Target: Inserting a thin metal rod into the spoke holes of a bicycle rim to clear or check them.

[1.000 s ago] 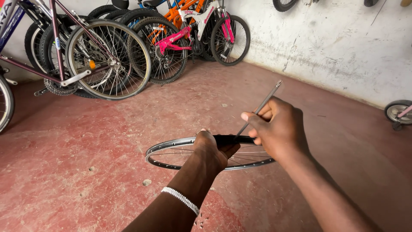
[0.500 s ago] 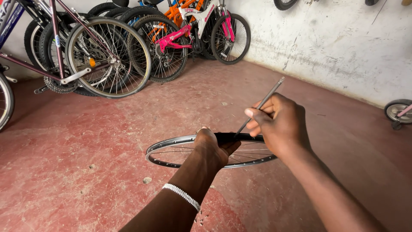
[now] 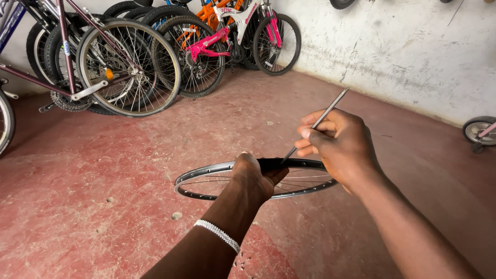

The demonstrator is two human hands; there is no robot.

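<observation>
Soft even daylight, sharp focus, faint shadows.

A bicycle repair workshop. Several bicycles [image 3: 119, 67] stand parked in a row against the far wall, among them a pink and white one [image 3: 243, 31]. The floor [image 3: 103, 170] is worn red concrete, the right wall [image 3: 413, 51] rough, stained plaster, and 1 small wheel [image 3: 479, 130] sits at the far right.

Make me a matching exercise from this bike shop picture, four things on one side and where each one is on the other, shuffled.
Things:
1. bare wheel rim
2. thin metal rod
3. beaded bracelet
4. pink bicycle

Places:
A. parked by the far wall
B. pinched in the right hand
C. around the left wrist
D. held level in the left hand

Pairs: 1-D, 2-B, 3-C, 4-A
</observation>
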